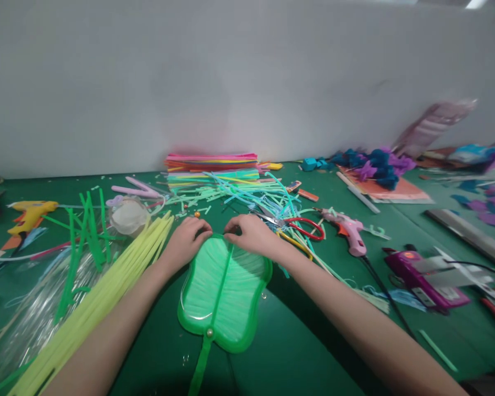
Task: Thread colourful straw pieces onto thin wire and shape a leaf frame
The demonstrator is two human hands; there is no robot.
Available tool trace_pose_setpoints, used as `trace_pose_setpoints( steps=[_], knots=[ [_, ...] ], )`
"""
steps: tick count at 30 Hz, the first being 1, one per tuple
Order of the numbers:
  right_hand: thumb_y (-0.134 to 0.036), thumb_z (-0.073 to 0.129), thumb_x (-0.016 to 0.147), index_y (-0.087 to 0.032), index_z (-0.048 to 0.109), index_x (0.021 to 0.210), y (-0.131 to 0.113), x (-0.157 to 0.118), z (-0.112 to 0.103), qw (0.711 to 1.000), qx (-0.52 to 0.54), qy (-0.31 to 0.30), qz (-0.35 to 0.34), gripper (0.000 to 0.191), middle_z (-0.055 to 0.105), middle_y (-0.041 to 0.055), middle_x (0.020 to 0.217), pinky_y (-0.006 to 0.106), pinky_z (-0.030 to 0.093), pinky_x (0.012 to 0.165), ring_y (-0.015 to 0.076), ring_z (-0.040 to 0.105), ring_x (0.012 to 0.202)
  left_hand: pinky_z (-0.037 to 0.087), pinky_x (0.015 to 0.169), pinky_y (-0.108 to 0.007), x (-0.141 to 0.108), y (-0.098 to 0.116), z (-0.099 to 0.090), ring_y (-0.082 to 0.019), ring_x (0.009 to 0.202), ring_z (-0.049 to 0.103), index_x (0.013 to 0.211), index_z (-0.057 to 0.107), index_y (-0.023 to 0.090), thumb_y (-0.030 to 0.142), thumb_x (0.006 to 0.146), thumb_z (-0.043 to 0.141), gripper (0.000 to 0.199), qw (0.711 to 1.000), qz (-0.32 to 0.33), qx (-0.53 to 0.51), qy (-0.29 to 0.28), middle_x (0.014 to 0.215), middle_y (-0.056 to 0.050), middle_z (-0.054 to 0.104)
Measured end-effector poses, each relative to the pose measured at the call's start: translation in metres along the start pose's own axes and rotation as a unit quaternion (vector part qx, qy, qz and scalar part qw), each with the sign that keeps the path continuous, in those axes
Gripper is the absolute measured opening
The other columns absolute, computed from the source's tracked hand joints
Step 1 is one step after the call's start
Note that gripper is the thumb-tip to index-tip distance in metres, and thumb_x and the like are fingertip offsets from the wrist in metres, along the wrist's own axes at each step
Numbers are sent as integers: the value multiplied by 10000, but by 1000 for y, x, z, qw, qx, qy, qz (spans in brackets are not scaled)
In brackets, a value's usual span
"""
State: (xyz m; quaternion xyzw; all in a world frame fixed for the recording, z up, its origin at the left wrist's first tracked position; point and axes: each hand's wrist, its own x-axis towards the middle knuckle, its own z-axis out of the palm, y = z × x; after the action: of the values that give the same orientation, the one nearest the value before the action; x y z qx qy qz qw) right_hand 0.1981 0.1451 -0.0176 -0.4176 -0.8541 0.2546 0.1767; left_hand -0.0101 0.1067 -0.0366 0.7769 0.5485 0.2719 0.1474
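Observation:
A green fan-shaped piece (225, 291) lies on the green table before me, with a fuzzy pipe-cleaner rim, a ribbed translucent middle and a central rib. A pearl-like bead (209, 333) sits where its narrow green handle (200, 366) begins. My left hand (188, 241) is closed at the top rim, thumb and fingertips pressed together. Just beside it, my right hand (249, 234) pinches the same rim near the central rib. A clear, shiny loop curves along the left lobe. The fingertips partly hide the top edge.
Scissors (305, 228) and a pink glue gun (348, 231) lie to the right, near a magenta device (427, 280). Yellow-green pipe cleaners (94, 300) stretch along the left. A yellow glue gun (31, 214) is farther left; colourful pipe cleaners (212, 165) are stacked by the wall.

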Motion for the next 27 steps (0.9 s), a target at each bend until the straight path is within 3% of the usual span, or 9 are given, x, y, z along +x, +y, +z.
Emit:
trace_pose_setpoints(
  steps=[5,11,17,27],
  knots=[
    [-115,667,810,-212,752,830,-1,3,5,1000,-13,-6,-18,130,739,-8,770,237,424,642,141,646,687,457,834,-371,-2,-1,0,-242,924,585,830,645,212,298,900,551,145,1000,1,3,2,879,-53,693],
    [-127,645,833,-158,737,876,-4,1,9,996,-66,8,-57,107,714,62,819,303,414,768,196,612,786,457,827,-368,-3,-3,2,-240,914,587,850,622,205,298,915,521,152,1000,-4,-4,11,879,-55,669],
    [-156,688,845,-186,750,913,-2,3,5,991,-86,-2,-98,97,708,72,860,323,393,828,216,588,859,459,805,-361,-4,-6,3,-239,892,590,866,609,197,319,928,497,176,1000,-7,-12,12,877,-59,654],
    [-136,729,825,-177,759,829,3,2,1,996,-38,-9,-78,51,741,39,831,290,384,807,184,585,835,438,820,-370,-4,-4,2,-249,919,566,847,600,202,310,930,486,178,1000,7,-13,2,877,-60,641]
  ],
)
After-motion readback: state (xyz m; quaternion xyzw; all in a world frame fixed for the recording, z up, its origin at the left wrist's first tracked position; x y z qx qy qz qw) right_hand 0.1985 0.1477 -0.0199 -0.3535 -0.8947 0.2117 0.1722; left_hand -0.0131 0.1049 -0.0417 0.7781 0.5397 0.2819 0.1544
